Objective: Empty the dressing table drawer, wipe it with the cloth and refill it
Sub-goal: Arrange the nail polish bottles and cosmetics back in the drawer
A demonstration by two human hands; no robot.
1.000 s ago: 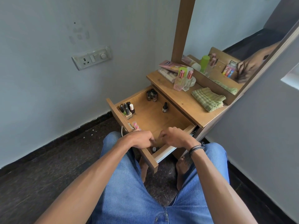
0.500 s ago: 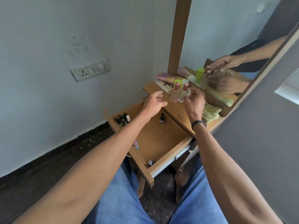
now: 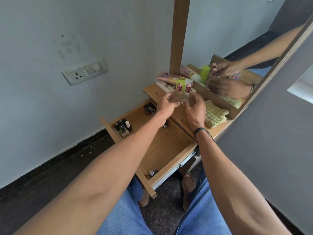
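Drawer (image 3: 169, 145) open | 2 pink-capped bottles (image 3: 178, 96) | left grip (image 3: 166, 104) pinching one | right grip (image 3: 194, 111) pinching other | 1 cloth (image 3: 215, 114)

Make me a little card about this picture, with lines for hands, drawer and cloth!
left hand: fingers curled round the pink-capped bottles on the table top
right hand: curled round the same bottles
drawer: open, small bottles in its corners
cloth: folded on the table top, beside the right hand
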